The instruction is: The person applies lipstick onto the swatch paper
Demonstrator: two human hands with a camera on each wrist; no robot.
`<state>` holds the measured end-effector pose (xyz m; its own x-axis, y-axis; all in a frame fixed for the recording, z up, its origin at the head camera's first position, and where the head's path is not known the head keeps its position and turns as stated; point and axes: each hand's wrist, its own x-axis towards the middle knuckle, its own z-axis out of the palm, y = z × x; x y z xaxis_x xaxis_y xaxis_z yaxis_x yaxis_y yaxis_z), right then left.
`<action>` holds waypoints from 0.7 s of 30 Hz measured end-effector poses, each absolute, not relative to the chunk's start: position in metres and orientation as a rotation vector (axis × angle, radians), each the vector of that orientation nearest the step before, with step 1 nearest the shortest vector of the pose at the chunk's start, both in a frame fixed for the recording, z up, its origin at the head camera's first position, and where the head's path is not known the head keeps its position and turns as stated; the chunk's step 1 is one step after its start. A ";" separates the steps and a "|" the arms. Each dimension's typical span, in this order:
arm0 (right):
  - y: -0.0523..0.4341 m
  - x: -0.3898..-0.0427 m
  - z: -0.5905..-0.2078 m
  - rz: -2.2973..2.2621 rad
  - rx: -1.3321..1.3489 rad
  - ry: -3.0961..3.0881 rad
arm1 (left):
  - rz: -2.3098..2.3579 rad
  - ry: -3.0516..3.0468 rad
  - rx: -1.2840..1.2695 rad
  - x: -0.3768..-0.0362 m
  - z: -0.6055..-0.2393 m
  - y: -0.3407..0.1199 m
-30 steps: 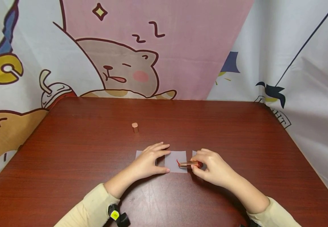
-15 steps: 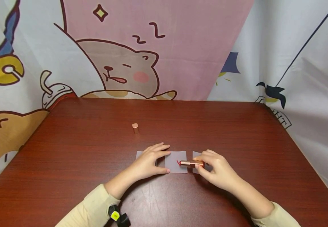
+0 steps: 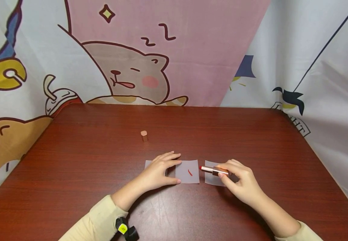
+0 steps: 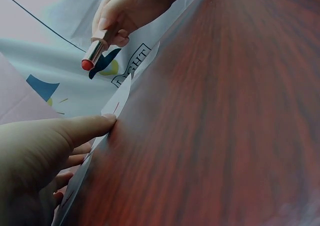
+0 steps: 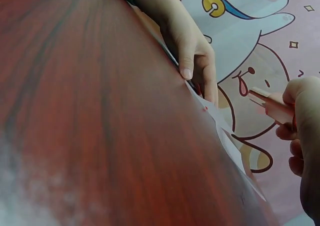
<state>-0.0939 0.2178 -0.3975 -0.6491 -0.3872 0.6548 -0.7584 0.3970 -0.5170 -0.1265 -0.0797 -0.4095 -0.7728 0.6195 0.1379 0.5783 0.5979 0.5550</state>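
I count one lipstick (image 3: 213, 170), one cap (image 3: 144, 136) and three white paper sheets in a row: left sheet (image 3: 147, 163), middle sheet (image 3: 183, 174) and right sheet (image 3: 211, 179). The right hand (image 3: 241, 182) pinches the lipstick between thumb and fingers, raised over the right sheet, its tip near the middle sheet's edge. The left hand (image 3: 158, 170) has its fingers spread, thumb and forefinger touching the middle sheet, which bears a slanting red stroke (image 3: 190, 172). My lipstick has a copper-coloured base, shiny metal collar and rounded red tip; the cap, also copper-coloured, stands upright on the table (image 3: 237, 134). I read "GHT" on the printed backdrop (image 4: 137, 61).
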 end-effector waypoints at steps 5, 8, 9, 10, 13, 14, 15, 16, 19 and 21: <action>0.217 -0.086 -0.386 1.175 0.950 -2.183 | 0.916 2.745 1.030 -0.126 -0.410 -0.079; 0.214 -0.079 -0.373 1.180 0.937 -2.164 | 0.914 2.745 1.031 -0.127 -0.410 -0.079; 0.214 -0.077 -0.371 1.180 0.937 -2.155 | 0.913 2.745 1.030 -0.127 -0.410 -0.079; 0.213 -0.076 -0.368 1.179 0.934 -2.151 | 0.914 2.745 1.030 -0.127 -0.409 -0.079; 0.215 -0.074 -0.367 1.178 0.920 -2.149 | 0.916 2.743 1.033 -0.126 -0.409 -0.080; 0.217 -0.074 -0.369 1.178 0.916 -2.148 | 0.916 2.743 1.035 -0.127 -0.409 -0.080; 0.218 -0.074 -0.371 1.179 0.909 -2.153 | 0.915 2.743 1.035 -0.126 -0.409 -0.080; 0.221 -0.075 -0.374 1.178 0.901 -2.163 | 0.915 2.743 1.035 -0.126 -0.409 -0.080; 0.229 -0.080 -0.388 1.177 0.897 -2.175 | 0.914 2.744 1.034 -0.127 -0.409 -0.080; 0.234 -0.082 -0.396 1.176 0.895 -2.188 | 0.916 2.743 1.033 -0.126 -0.409 -0.080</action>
